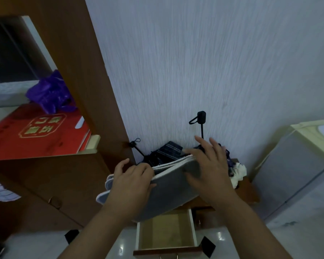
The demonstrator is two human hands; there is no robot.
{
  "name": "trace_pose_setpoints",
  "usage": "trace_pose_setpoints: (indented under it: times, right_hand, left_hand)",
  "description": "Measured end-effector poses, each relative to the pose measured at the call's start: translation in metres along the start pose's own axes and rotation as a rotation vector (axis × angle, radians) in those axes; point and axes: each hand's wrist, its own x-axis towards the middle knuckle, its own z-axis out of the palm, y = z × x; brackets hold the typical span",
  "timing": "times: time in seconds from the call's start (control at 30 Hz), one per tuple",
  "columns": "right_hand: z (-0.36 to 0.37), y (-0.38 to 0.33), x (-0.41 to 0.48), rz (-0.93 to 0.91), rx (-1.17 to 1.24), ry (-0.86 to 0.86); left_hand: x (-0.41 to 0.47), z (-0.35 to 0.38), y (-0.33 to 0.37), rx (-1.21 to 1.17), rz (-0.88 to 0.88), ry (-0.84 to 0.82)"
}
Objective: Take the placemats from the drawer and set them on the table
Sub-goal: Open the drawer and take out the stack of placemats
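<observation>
I see the grey placemats (168, 186) held between both hands. Their long axis runs from low at the left hand (131, 182) up toward the right hand (211, 165). The left fingers curl over the edge, gripping. The right hand lies flat on top, fingers straight. The open drawer (138, 238) sits below the wrists. An umbrella (201, 118) stands just beyond the right fingertips, with a white cloth (238, 172) beside it, crowding the table (249, 191).

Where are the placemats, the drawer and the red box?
placemats (168, 187), head view, grey top face.
drawer (166, 230), head view, bare inside bottom.
red box (36, 139), head view, lid centre.
</observation>
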Motion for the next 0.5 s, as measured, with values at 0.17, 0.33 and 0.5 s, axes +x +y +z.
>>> trace_pose_setpoints:
  times: [0.17,0.33,0.5]
  right_hand:
    - [-0.006,-0.036,0.009,-0.276,-0.244,-0.226]
    - [-0.010,-0.043,0.009,-0.261,-0.379,-0.302]
    - [-0.019,-0.054,0.014,-0.263,-0.365,-0.202]
  left_hand:
    - [-0.001,-0.004,0.007,0.060,0.134,-0.062]
    - [-0.002,-0.033,0.005,-0.003,0.110,-0.062]
    - [-0.008,-0.063,0.003,-0.035,0.078,0.048]
